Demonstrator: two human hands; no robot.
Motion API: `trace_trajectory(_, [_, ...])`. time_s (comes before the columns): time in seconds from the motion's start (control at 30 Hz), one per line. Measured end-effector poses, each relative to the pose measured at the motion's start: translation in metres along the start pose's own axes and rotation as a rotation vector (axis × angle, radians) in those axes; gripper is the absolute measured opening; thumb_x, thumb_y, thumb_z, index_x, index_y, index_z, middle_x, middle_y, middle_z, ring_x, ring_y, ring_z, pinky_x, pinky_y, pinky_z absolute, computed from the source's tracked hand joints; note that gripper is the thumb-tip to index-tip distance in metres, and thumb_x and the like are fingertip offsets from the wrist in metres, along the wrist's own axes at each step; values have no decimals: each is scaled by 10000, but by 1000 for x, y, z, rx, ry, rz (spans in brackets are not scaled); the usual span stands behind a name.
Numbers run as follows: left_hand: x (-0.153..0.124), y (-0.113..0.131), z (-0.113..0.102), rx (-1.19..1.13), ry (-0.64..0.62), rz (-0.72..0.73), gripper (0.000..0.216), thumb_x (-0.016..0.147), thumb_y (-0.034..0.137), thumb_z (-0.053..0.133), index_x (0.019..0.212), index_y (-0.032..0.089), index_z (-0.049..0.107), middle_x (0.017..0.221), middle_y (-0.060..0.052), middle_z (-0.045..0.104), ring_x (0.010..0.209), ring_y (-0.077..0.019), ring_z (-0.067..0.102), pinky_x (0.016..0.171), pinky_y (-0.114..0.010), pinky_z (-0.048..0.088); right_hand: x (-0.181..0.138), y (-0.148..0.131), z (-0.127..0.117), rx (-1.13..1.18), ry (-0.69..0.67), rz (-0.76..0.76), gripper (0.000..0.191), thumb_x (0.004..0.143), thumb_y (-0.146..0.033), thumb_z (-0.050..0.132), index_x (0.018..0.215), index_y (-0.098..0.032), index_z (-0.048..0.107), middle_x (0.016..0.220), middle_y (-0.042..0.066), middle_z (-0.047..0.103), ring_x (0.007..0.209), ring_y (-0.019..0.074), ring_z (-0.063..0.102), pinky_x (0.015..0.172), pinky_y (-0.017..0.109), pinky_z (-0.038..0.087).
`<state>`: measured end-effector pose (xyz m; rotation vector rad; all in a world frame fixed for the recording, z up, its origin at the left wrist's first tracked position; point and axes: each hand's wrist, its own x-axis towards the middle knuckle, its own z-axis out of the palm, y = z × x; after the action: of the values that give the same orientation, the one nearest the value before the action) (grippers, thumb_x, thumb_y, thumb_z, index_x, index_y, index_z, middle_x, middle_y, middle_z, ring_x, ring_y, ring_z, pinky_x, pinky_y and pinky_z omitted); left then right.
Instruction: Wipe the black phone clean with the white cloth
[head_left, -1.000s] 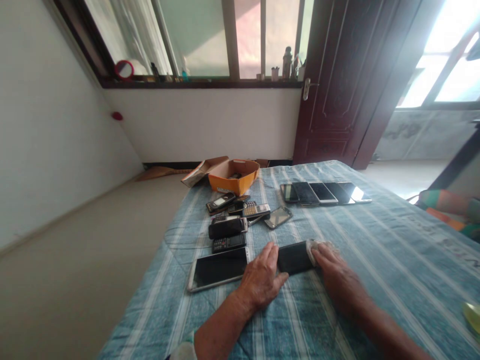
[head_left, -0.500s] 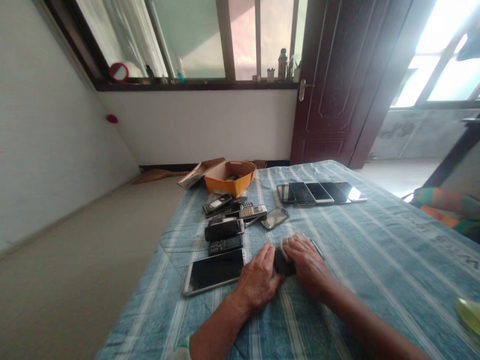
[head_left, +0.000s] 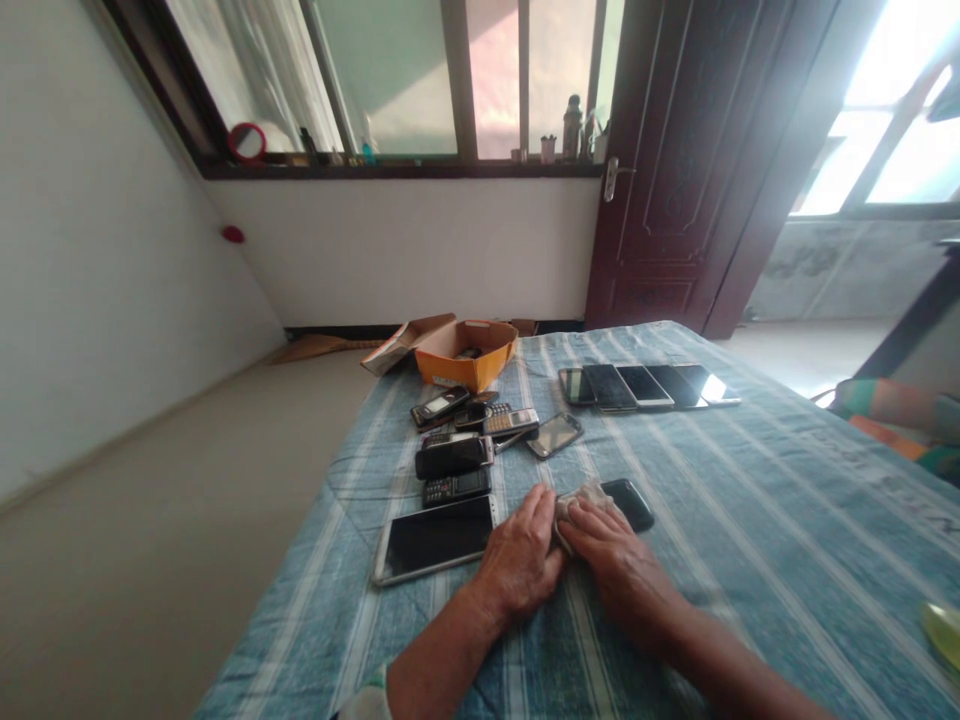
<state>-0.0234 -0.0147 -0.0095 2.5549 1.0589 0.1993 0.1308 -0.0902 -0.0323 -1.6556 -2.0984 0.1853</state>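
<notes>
A dark smartphone (head_left: 630, 504) lies on the striped cloth in front of me, its right end showing and its left end covered by my hands. My left hand (head_left: 523, 548) holds the phone's left end, thumb near the lower edge and fingers together at the upper one. Under the fingers of my right hand (head_left: 611, 545), a crumpled whitish cloth (head_left: 589, 496) is pressed onto the phone's face. Touching or very near my left hand is a large white-framed smartphone (head_left: 439, 538), screen up. Past it lie several old keypad phones (head_left: 456, 487) in a loose pile.
An open orange cardboard box (head_left: 469, 372) stands at the table's far left corner. Several smartphones (head_left: 643, 386) overlap in a row at the far right, and a grey phone (head_left: 555, 436) lies between. A yellow-green item (head_left: 943, 632) is at the right edge. The table's left side drops to the floor.
My right hand has slid the cloth to the left along the phone, uncovering its right end. My left hand stays at the other end. The view has shifted slightly.
</notes>
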Motion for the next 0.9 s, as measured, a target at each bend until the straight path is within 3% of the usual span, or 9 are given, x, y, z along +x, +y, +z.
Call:
trace_trajectory(0.23, [1, 2, -6, -25, -34, -12, 725, 765, 257, 530, 1422, 40, 312, 1496, -193, 316, 1366, -267, 333, 1123, -367, 300, 15, -4, -4, 67, -28, -1, 550, 853, -64, 405, 1361, -259, 484, 1399, 46, 491, 1331, 214, 365, 1127, 425, 209])
trace_trajectory(0.43, [1, 0, -4, -21, -25, -28, 774, 753, 267, 539, 1433, 14, 271, 1504, -210, 285, 1371, -274, 320, 1126, -365, 294, 38, -7, -4, 80, -39, 34, 466, 896, -105, 413, 1321, -255, 532, 1292, 65, 574, 1272, 211, 424, 1114, 400, 218])
trace_trajectory(0.9, [-1, 2, -7, -56, -53, -8, 863, 683, 329, 615, 1430, 40, 294, 1514, -209, 259, 1374, -298, 307, 1117, -388, 301, 13, -12, -3, 112, -48, -32, 396, 894, -136, 447, 1244, -245, 597, 1395, 63, 486, 1345, 209, 335, 1144, 418, 169])
